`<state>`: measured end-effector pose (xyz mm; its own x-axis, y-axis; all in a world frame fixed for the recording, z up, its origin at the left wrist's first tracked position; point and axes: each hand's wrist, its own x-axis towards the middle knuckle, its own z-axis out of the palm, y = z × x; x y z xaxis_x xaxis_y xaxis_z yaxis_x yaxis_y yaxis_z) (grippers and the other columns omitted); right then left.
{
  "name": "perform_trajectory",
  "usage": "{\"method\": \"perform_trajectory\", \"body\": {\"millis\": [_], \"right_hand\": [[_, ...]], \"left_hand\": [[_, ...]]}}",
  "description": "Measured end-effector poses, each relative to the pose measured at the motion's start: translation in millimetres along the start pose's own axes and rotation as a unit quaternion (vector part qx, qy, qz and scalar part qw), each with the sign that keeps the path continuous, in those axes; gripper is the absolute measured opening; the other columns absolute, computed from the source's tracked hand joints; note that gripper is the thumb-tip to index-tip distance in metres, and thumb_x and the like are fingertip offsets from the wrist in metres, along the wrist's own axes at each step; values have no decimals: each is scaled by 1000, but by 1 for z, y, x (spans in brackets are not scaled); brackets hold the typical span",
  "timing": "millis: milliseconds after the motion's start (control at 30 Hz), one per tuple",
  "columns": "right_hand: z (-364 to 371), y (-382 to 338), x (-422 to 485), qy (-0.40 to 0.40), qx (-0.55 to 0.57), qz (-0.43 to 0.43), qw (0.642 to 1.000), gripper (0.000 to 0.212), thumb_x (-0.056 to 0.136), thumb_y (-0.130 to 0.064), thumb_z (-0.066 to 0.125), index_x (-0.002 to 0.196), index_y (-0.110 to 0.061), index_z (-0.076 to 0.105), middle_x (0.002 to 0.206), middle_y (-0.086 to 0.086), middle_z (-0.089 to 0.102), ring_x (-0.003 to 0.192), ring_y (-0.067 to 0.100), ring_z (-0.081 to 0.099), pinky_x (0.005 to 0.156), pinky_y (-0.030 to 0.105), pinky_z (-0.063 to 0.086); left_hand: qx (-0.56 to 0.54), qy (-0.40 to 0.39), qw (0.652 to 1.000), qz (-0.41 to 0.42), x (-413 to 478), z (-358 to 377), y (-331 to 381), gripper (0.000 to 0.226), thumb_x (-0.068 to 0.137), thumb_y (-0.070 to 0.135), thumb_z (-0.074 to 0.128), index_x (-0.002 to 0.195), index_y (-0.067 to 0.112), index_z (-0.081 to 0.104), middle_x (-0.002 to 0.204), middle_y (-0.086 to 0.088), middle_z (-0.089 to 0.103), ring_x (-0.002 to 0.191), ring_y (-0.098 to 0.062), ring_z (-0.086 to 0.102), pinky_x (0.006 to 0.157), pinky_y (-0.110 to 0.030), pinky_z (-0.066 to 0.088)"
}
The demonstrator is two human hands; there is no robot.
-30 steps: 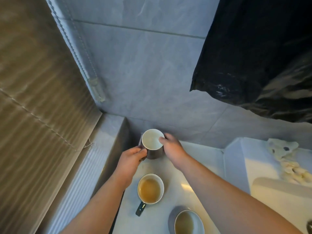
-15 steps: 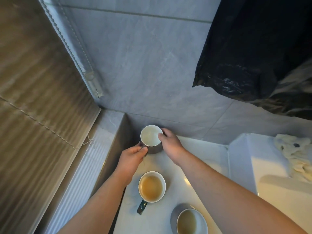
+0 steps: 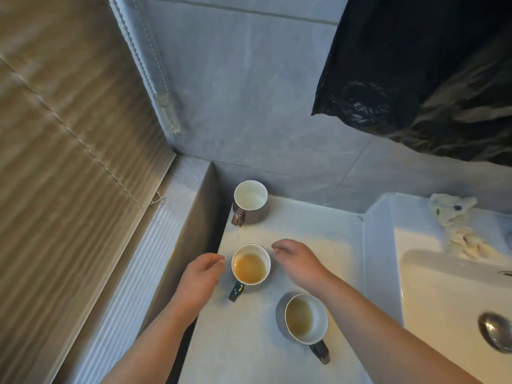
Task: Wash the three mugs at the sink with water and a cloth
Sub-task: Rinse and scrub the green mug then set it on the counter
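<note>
Three mugs stand on the white counter (image 3: 318,239). The far mug (image 3: 250,202) is grey outside and clean white inside, standing alone by the wall. The middle mug (image 3: 250,264) holds brownish liquid, its dark handle pointing toward me. My left hand (image 3: 201,275) hovers just left of it and my right hand (image 3: 297,263) just right of it, both with fingers apart and holding nothing. The near mug (image 3: 304,318) has pale stained liquid inside. A crumpled white cloth (image 3: 454,225) lies on the ledge behind the sink (image 3: 443,286).
A grey tiled wall (image 3: 249,106) rises behind the counter. A window blind (image 3: 69,134) and sill run along the left. A black plastic bag (image 3: 429,73) hangs at the upper right. The sink's metal drain (image 3: 496,331) shows at the right edge.
Both hands let go of the far mug, which now stands by the wall, and drew back toward me to either side of the middle mug.
</note>
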<state>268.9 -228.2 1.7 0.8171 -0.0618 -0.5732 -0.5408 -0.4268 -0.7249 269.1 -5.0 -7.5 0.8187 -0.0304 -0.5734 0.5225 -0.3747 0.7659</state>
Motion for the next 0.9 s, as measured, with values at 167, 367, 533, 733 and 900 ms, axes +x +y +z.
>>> {"method": "perform_trajectory", "body": {"millis": [167,367,533,733,900], "right_hand": [[7,4,-16,-20,-65,-8,998,41,100,-29,47,140,-21,53,136,-2,59,125,18,54,105,33,41],[3,-4,-12,-55,-93,-30,994,39,96,-34,44,131,-27,60,132,-8,63,122,15,55,107,36,42],[8,-9,-12,-46,-71,-22,996,27,98,-26,46,116,-23,65,116,-1,67,108,20,60,96,37,47],[13,-14,-23,-18,-44,-4,999,19,95,-25,48,96,-18,66,93,2,65,83,19,55,71,32,42],[21,-22,-50,28,-7,-14,999,11,94,-27,51,96,-22,61,93,-4,60,86,18,56,65,27,40]], "left_hand": [[36,-44,998,3,-33,17,-23,15,99,20,57,99,19,72,103,-1,71,100,-20,66,95,-44,54],[67,-55,996,9,-37,32,-23,27,102,35,53,106,11,66,106,-15,67,98,-26,65,90,-41,55],[44,-39,998,-5,-32,37,-23,36,99,38,56,99,3,65,100,-26,63,92,-35,64,89,-49,56],[-60,-2,998,-26,-35,29,-18,45,92,37,64,91,-7,57,79,-10,52,78,-27,49,76,-38,47],[-94,-11,995,0,-57,9,-7,74,64,58,67,90,-10,52,82,-10,50,84,-25,54,97,-50,53]]}}
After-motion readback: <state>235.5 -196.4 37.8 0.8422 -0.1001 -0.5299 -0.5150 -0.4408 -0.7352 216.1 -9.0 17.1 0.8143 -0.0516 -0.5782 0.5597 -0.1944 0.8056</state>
